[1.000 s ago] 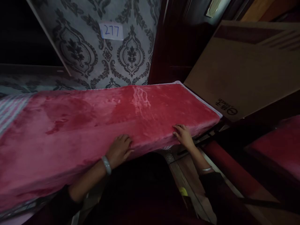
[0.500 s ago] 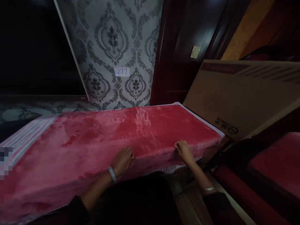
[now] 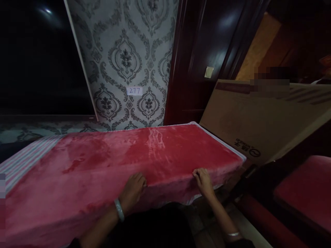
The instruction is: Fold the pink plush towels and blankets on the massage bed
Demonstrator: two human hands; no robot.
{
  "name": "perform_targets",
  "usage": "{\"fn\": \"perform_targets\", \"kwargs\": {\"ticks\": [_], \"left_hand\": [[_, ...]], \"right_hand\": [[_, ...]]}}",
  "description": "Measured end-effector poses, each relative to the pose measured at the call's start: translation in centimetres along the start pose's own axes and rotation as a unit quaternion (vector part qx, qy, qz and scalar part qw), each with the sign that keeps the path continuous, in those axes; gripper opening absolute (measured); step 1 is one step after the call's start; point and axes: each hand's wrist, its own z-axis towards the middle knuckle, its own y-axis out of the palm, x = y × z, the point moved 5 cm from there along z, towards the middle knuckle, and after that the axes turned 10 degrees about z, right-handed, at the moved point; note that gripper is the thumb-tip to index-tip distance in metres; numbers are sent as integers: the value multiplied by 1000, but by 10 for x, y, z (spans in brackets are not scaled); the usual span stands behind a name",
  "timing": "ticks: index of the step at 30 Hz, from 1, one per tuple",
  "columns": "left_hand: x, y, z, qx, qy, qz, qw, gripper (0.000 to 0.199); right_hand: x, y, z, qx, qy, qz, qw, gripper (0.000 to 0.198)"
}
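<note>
A red plush cloth [image 3: 176, 148] with a white trim lies spread over a long, flat-topped piece of furniture and hangs down over its front edge. My left hand [image 3: 133, 188], with a pale bangle at the wrist, has its fingers closed on the cloth along the front edge near the middle. Farther right on that same edge, my right hand [image 3: 203, 179] pinches the cloth between thumb and fingers. Pale streaks and darker brushed patches mark the pile. What lies under the cloth is hidden.
A striped cloth [image 3: 33, 155] shows at the far left end. Behind stand a dark screen [image 3: 43, 62] and a patterned wall with a "277" label [image 3: 134, 91]. A large cardboard box [image 3: 258, 117] leans at the right, near a red cushioned seat [image 3: 307, 193].
The camera view has tilted up, so the scene sits lower in the picture. Both hands stay closed at about the same places on the cloth's front edge.
</note>
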Motion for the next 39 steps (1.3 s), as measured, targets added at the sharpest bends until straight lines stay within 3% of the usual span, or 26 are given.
{"fn": "perform_targets", "kwargs": {"ticks": [8,13,15,16,20,25,30,34,39], "left_hand": [[2,20,-6,-52,5,22,998,17],[5,13,-3,-130,-7,38,991,17],[9,9,1,-134,-9,41,990,15],[12,8,3,-133,-3,40,990,23],[28,22,13,-148,28,45,988,76],[31,43,12,-188,6,95,978,81],[23,43,17,-170,21,134,976,63],[17,48,24,-104,17,165,981,56],[10,57,23,-111,24,192,975,56]], "right_hand": [[16,14,-18,-10,22,30,999,26],[19,14,-18,-47,35,-1,998,26],[5,15,-14,-61,25,-20,998,25],[-6,17,-11,-68,10,-27,997,24],[-61,42,-7,-151,-63,-60,985,49],[-82,66,-17,-235,-28,-122,964,68],[-58,42,-8,-219,-15,-81,972,53],[-13,0,21,-117,100,-143,978,51],[37,-43,48,-93,211,-202,952,43]]}}
